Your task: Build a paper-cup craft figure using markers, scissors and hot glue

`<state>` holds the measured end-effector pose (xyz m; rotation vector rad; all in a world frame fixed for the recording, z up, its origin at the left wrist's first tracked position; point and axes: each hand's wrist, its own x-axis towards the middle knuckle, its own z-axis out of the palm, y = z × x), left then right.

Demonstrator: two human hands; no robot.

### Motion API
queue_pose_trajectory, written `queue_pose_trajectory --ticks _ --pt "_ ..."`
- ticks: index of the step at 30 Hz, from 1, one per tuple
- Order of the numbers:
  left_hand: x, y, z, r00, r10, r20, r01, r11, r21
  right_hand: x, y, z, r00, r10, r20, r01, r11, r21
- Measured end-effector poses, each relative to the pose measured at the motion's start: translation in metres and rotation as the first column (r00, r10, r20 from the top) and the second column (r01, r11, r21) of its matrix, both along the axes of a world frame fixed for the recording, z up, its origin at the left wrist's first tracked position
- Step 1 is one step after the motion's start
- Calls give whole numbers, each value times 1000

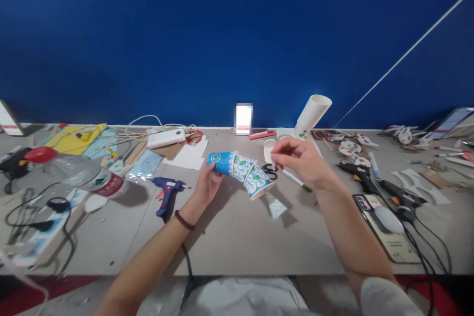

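My left hand (pixel 208 182) is wrapped around the blue end of a curved chain of joined paper cups (pixel 242 167), held above the table. The cups carry a blue scale pattern with green spots, and a small patterned tail-like piece (pixel 276 206) sits off the lower right end. To the right of the chain, my right hand (pixel 298 160) is closed in a pinch. A bit of white shows at its fingertips, too small to make out. Just beyond them is a rounded white paper piece (pixel 269 146). Black scissors (pixel 270 172) and a green-tipped white marker (pixel 296 179) lie below the right hand.
A blue glue gun (pixel 168 195) lies left of my left hand, near a red-capped bottle (pixel 107 181) and a power strip (pixel 55 234). Stacked paper cups (pixel 313 113) lean at the back. Black glue guns (pixel 402 197) and a phone (pixel 388 237) lie right.
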<state>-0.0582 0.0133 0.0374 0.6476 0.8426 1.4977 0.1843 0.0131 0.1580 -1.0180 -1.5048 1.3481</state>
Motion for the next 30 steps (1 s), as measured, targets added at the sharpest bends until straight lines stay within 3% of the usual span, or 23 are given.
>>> queue_pose_trajectory --ticks 4,10,21,30 --pt "-1 -3 3 997 -32 66 38 995 -89 -26 23 -17 999 25 -23 -27 993 -111" --pt "-6 -6 6 992 -101 72 107 991 -77 -51 19 -35 997 79 -8 -79 981 -176" --pt "-9 -3 5 996 -94 -7 93 994 -61 -55 11 -44 995 73 65 -62 985 -159" --pt "-6 -5 10 981 -119 153 127 991 -42 -55 8 -45 985 67 160 -49 992 -115"
